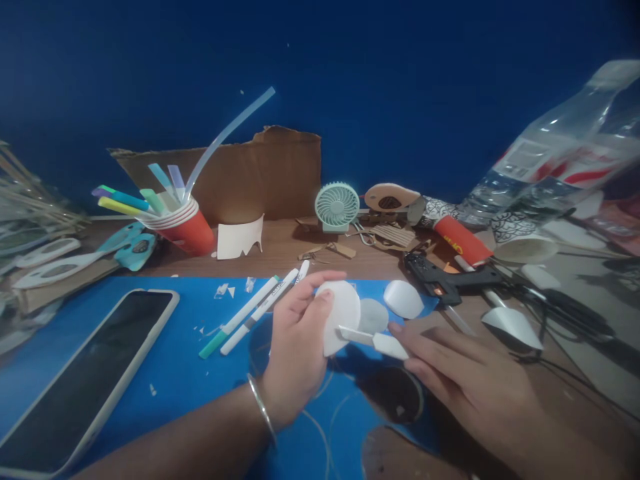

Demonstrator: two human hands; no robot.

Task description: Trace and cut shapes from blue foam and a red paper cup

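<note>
My left hand, with a bangle at the wrist, pinches a white rounded piece between thumb and fingers, tilted above a blue sheet. In my right hand is a white craft knife, gripped by its handle. The blade points left and lies against or just over the lower right edge of the white piece; contact is hard to make out. Behind the blade are a greyish round piece and another white rounded piece. Two markers rest left of my left hand.
A phone lies at left. Further back stand a red cup of pens, a small green fan and torn cardboard. At right are a black glue gun, scissors-like turquoise handles excluded, and plastic bottles.
</note>
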